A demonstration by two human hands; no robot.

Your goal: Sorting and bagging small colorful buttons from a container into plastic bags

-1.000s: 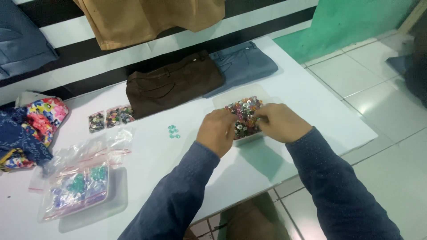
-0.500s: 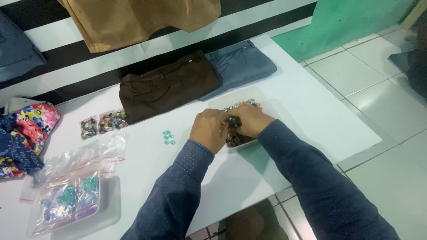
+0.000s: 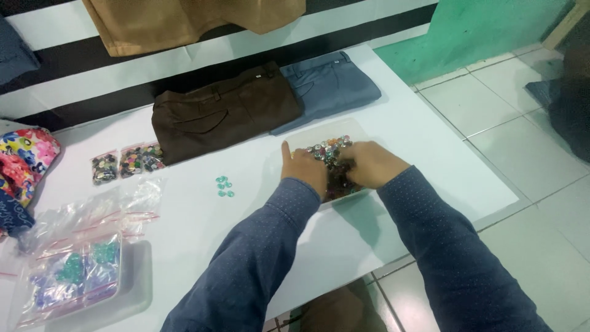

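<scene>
Both of my hands rest in a shallow clear tray (image 3: 353, 126) full of small mixed-colour buttons (image 3: 329, 149) on a white table (image 3: 430, 160). My left hand (image 3: 303, 170) lies flat at the tray's left side, thumb raised. My right hand (image 3: 370, 163) is curled over the button pile; whether it pinches any is hidden. Both arms wear blue dotted sleeves. A few loose green buttons (image 3: 224, 185) lie on the table left of my left hand.
Folded brown trousers (image 3: 221, 110) and blue-grey trousers (image 3: 335, 86) lie behind the tray. Three small bags of buttons (image 3: 128, 162) sit to the left. Clear zip bags (image 3: 92, 209) and a lidded box of beads (image 3: 74, 280) are at the near left. Floral cloth (image 3: 24, 163) at far left.
My hands and the tray of buttons have shifted slightly; the hands have spread a little apart over the pile. The camera has drifted, so everything sits further right and higher.
</scene>
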